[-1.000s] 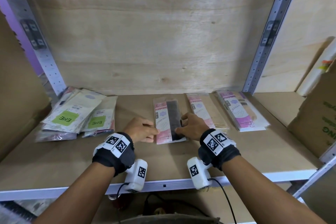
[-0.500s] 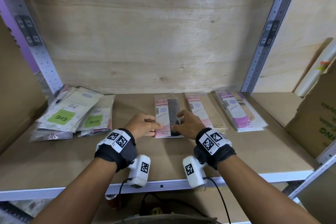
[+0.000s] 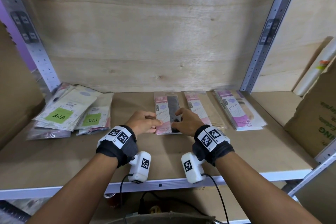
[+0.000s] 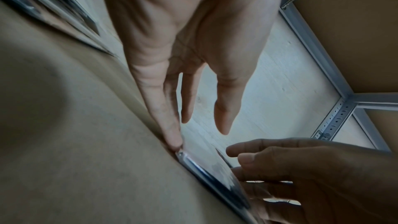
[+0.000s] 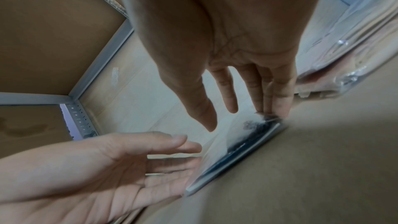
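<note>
A flat pink packet with a black insert (image 3: 167, 112) lies lengthwise on the brown shelf board (image 3: 72, 156), its far end near the plywood back wall. My left hand (image 3: 154, 123) touches its left edge with straight fingers. My right hand (image 3: 177, 120) rests straight fingers on its right side and near corner. In the left wrist view my left hand (image 4: 193, 125) meets the packet (image 4: 211, 175) at a corner with one fingertip. In the right wrist view my right hand (image 5: 247, 117) presses fingertips on the packet (image 5: 237, 142). Neither hand grips it.
A loose pile of green-labelled packets (image 3: 60, 116) sits at the left. Right of the held packet lie a pink-beige packet (image 3: 200, 111) and a purple-labelled stack (image 3: 238, 111). A cardboard box (image 3: 316, 114) and metal uprights (image 3: 261, 42) bound the bay.
Both hands have slid the pink packet a little further back toward the plywood wall. The other packets have not moved.
</note>
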Motion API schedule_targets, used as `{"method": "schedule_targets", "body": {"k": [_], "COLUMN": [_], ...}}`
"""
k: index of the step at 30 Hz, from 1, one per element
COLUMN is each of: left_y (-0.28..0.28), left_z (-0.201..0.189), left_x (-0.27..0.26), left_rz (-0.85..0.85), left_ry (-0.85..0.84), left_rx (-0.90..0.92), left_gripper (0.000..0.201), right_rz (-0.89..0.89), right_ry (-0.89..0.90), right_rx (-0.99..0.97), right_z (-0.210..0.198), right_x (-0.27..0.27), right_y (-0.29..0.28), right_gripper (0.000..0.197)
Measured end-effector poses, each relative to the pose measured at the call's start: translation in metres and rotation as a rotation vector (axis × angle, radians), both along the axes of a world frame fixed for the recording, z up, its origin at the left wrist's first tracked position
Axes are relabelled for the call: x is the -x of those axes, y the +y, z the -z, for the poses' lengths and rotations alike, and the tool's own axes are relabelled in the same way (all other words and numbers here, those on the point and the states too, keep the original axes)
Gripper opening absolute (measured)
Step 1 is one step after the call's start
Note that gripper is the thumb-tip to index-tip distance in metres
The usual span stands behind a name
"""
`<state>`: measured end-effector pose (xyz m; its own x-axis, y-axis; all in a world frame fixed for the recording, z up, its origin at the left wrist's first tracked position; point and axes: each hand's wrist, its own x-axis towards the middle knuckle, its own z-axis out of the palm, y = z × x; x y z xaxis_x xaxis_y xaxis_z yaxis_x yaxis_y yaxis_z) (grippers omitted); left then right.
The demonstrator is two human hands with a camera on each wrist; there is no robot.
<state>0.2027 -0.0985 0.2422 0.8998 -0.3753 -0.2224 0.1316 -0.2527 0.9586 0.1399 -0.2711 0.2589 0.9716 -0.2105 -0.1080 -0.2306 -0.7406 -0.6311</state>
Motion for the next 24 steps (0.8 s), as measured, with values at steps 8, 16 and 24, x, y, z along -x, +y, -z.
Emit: {"method": "schedule_targets", "body": {"k": [8,16,24], "left_y": [0.014,0.081,0.172], "left_z": [-0.006,-0.015,-0.029], "left_x": [-0.007,-0.005,-0.009], "left_rz": [-0.078,-0.237,-0.428], "left_ry": [-0.085,-0.240,-0.177], "left_rx": [-0.029,-0.036,-0.068], "left_gripper": [0.036,0.012,0.015], "right_rz": [0.018,0.015,-0.115], "right_ry": [-0.050,-0.273,-0.086], "right_rx": [0.022,-0.096,-0.391], "right_z": [-0.001,-0.005,-0.006], "right_x": [0.003,0.007,-0.033], "right_y": [-0.001,0.029,0.117], "right_gripper": [0.052,0.020,0.013]}}
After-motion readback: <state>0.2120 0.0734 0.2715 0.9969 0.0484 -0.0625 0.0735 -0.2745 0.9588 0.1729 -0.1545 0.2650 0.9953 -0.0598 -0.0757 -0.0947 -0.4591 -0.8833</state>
